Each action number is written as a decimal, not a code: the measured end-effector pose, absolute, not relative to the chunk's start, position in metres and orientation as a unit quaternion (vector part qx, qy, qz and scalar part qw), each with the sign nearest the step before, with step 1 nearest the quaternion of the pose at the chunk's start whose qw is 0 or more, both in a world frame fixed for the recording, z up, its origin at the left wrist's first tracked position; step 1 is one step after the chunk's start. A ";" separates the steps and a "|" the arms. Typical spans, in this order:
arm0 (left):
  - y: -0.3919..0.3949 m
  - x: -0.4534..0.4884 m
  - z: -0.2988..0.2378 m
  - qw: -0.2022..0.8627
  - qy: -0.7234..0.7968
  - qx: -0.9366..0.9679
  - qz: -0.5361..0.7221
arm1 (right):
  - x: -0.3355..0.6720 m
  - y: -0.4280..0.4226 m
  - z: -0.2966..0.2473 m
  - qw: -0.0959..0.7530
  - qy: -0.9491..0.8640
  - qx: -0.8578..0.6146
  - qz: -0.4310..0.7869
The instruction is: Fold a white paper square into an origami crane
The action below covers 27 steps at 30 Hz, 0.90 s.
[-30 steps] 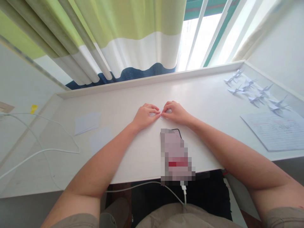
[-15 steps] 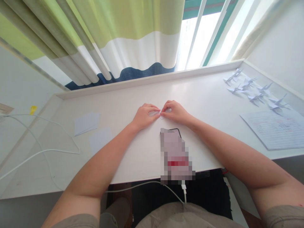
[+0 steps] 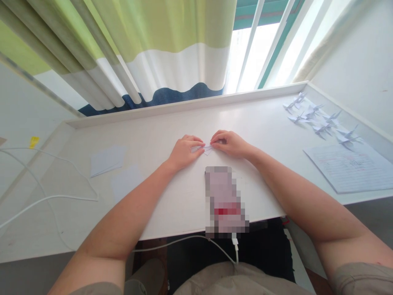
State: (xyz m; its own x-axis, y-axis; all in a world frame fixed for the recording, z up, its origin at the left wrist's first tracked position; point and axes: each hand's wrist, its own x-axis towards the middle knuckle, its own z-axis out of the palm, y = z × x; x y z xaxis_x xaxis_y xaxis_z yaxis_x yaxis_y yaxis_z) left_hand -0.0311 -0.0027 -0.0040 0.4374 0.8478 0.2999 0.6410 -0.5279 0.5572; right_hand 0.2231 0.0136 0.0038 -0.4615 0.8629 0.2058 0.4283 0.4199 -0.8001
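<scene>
Grey-brown top (image 3: 251, 280), short sleeves (image 3: 365, 276)

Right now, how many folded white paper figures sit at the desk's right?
6 discernible, back to front: farthest figure; then left figure, right figure; next left figure, next right figure; nearest figure. Overlap may hide others.

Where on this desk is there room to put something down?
Bare desk lies between the left hand and back ledge, and between the right hand and folded paper figures. The far right is crowded: figures behind the written paper.
</scene>
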 end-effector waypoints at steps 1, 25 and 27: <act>-0.002 -0.031 -0.005 0.180 0.448 0.830 0.278 | 0.224 0.014 0.003 0.310 -0.785 -0.413 0.342; -0.009 -0.027 0.001 0.078 0.384 0.896 0.209 | 0.216 0.012 0.004 0.346 -0.712 -0.495 0.358; -0.009 -0.026 0.000 0.076 0.373 0.901 0.208 | 0.216 0.011 0.005 0.345 -0.725 -0.475 0.359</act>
State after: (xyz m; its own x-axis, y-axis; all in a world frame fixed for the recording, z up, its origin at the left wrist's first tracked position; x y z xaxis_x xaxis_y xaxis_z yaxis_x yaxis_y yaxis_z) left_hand -0.0264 -0.0090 0.0004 0.6359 0.7031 0.3182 0.6400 -0.7108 0.2918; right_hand 0.2160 0.0107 0.0049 -0.3098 0.9374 0.1594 0.4409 0.2901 -0.8494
